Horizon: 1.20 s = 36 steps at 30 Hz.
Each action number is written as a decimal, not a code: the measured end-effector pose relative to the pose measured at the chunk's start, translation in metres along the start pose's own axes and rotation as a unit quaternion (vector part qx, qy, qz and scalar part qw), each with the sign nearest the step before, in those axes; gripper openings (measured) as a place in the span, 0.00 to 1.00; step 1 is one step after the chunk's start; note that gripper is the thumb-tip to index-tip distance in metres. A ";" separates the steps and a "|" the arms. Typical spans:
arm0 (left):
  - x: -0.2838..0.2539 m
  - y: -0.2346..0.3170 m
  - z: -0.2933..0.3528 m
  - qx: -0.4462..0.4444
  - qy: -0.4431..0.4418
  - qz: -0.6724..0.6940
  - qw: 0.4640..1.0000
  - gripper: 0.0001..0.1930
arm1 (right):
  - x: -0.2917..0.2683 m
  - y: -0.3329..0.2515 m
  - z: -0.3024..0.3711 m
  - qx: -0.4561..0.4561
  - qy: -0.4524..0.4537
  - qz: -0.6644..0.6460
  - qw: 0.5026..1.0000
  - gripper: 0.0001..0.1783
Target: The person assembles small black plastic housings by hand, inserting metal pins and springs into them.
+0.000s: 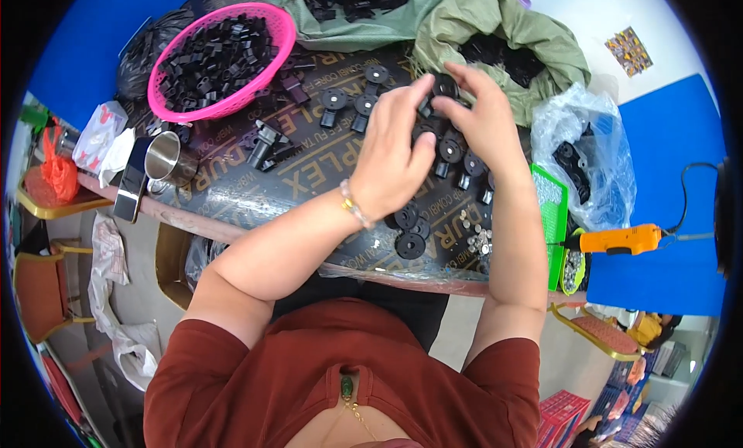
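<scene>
My right hand bends its thumb and forefinger around a black round-headed plastic part above the table. My left hand closes in from the other side, its fingertips against black plastic at the same cluster; its palm side is hidden. Just below the hands, more round-headed parts stand in a slanting row. Left of my left hand, three similar parts are set out. Loose black discs lie near my left wrist, and small metal pieces lie by my right forearm.
A pink basket of black parts stands at the far left. Two green sacks hold more at the back. On the right are a clear bag, a green tray and an orange electric screwdriver. A steel cup stands left.
</scene>
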State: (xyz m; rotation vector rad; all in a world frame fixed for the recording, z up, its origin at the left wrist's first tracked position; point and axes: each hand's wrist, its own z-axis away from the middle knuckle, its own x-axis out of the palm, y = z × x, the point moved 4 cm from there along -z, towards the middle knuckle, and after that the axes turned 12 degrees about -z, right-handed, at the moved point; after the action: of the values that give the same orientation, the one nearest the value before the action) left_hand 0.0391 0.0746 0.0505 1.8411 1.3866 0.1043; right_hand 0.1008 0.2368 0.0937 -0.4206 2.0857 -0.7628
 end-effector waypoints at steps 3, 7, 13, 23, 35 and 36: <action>-0.009 0.007 0.005 0.089 0.067 -0.005 0.994 0.30 | 0.050 0.019 -0.052 -0.080 -0.013 0.001 0.997 0.29; -0.010 0.008 0.007 0.135 0.080 0.000 0.988 0.25 | 0.120 0.033 -0.093 -0.091 -0.064 0.035 0.993 0.28; -0.012 0.008 0.007 0.103 0.090 0.035 0.990 0.25 | 0.161 0.051 -0.108 -0.054 -0.202 0.130 0.969 0.28; -0.014 0.014 0.013 0.153 0.130 0.029 0.979 0.27 | 0.194 -0.029 -0.091 -0.156 -0.222 0.124 0.955 0.21; -0.021 -0.019 0.001 -0.028 0.206 0.091 0.974 0.41 | 0.084 -0.020 -0.048 0.046 -0.006 -0.151 0.987 0.12; -0.019 -0.019 -0.001 -0.090 0.181 0.108 0.973 0.43 | 0.063 -0.019 -0.030 0.090 0.014 -0.224 0.970 0.12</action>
State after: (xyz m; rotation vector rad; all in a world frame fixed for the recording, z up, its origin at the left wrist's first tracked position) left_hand 0.0166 0.0607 0.0460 1.8731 1.3571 0.6869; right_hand 0.0403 0.1997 0.0813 -0.7981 1.9444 -1.2161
